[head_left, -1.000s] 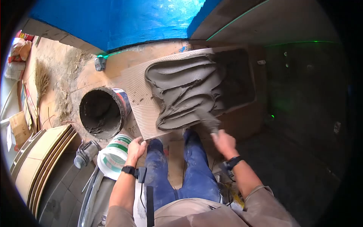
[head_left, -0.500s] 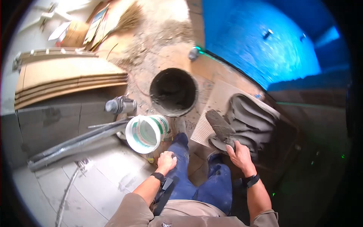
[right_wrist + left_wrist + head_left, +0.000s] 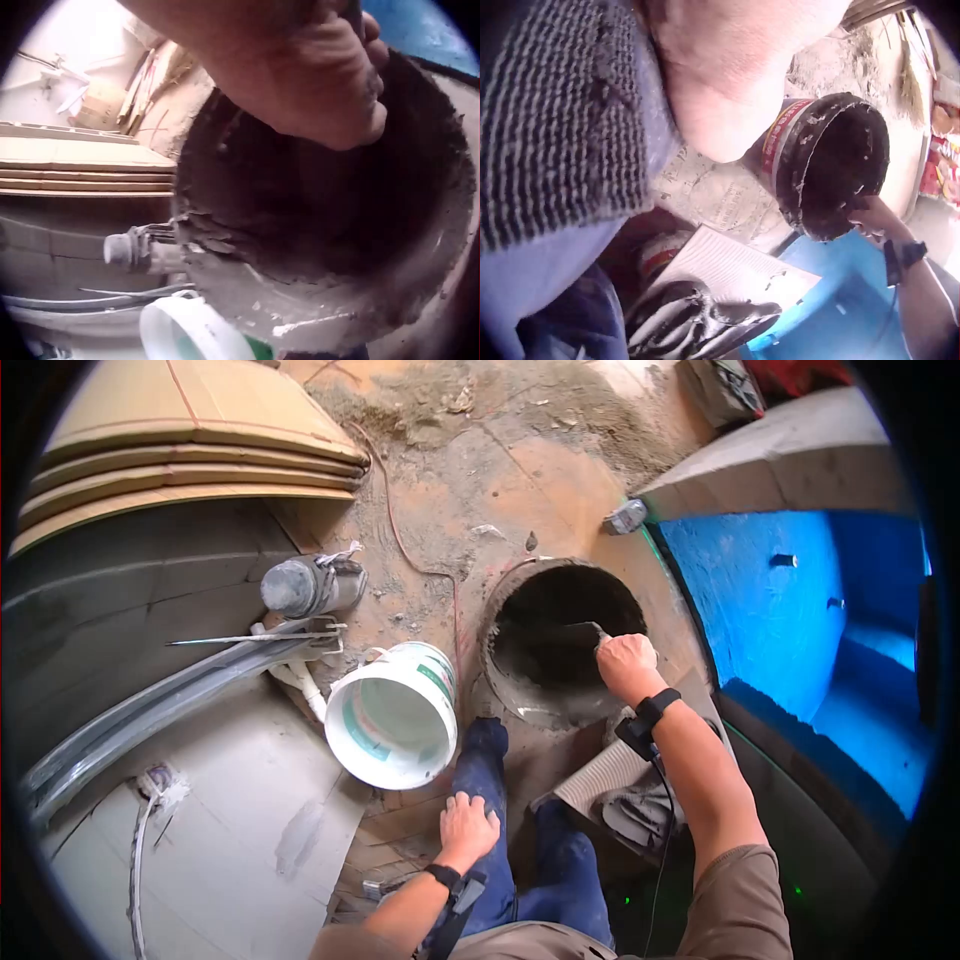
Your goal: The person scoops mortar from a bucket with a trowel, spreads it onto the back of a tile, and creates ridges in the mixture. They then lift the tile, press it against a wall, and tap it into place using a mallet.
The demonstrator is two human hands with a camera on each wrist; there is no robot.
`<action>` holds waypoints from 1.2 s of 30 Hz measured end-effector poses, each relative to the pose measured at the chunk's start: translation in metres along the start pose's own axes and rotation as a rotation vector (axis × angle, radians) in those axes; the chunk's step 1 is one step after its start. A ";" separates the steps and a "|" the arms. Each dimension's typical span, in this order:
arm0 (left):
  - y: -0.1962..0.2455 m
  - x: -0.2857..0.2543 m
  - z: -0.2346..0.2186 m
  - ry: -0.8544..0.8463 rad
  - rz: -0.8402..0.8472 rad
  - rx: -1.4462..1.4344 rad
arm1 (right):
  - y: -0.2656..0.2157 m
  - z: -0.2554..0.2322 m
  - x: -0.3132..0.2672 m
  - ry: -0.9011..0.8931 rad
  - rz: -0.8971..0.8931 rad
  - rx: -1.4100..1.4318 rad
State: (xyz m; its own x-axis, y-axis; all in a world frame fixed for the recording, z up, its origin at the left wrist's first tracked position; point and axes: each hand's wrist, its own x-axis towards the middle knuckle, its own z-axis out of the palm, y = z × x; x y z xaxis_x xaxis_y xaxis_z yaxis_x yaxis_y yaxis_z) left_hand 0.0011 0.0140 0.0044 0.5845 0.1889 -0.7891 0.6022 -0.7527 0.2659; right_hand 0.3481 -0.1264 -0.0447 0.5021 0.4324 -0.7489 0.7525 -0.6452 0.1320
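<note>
Half a second back the right hand [image 3: 627, 665] held the mortar-smeared flat trowel [image 3: 580, 632] over the ridged tile [image 3: 600, 775]; now it grips the handle with the blade dipped inside the dark mortar-crusted round bucket [image 3: 500, 660], apparently to pick up more mortar, though the blade's load is hidden. Left hand [image 3: 468, 827] rests curled on the blue-trousered knee, holding nothing. Two buckets stand side by side: the dark one and one white plastic bucket [image 3: 392, 725]. One tile shows.

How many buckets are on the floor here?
2. The dark mortar bucket stands beside the blue wall, with the right hand dipping a trowel into it. The white bucket sits just left of it, beside the person's knee. Others may be hidden.
</note>
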 end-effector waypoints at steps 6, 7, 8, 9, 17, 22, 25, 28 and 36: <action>-0.017 0.023 -0.011 0.097 0.007 -0.177 | -0.029 0.089 0.116 -0.152 0.074 0.132; -0.017 0.030 -0.011 0.100 0.004 -0.201 | -0.043 0.091 0.127 -0.188 0.106 0.204; -0.016 0.034 -0.012 0.100 0.000 -0.219 | -0.056 0.092 0.135 -0.266 0.153 0.298; -0.017 0.035 -0.016 0.093 0.005 -0.229 | -0.066 0.104 0.143 -0.305 0.155 0.344; -0.007 0.052 -0.034 0.079 0.023 -0.209 | -0.074 0.116 0.149 -0.279 0.175 0.737; -0.003 0.050 -0.036 0.039 0.021 -0.116 | -0.069 0.107 0.127 -0.213 0.175 1.025; 0.000 0.046 -0.030 0.012 0.025 -0.066 | -0.060 0.081 0.099 -0.144 0.206 1.165; 0.006 0.038 -0.024 0.037 0.029 -0.030 | -0.052 0.069 0.061 -0.045 0.234 1.227; 0.017 0.010 0.012 0.058 0.000 0.096 | -0.042 0.060 -0.045 0.224 0.118 1.512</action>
State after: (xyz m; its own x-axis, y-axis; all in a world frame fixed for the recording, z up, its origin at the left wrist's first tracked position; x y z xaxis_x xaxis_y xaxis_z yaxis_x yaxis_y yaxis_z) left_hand 0.0111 -0.0044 -0.0056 0.6168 0.2225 -0.7550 0.5485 -0.8095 0.2095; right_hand 0.2681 -0.1569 -0.0553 0.6822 0.3279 -0.6535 -0.3498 -0.6385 -0.6856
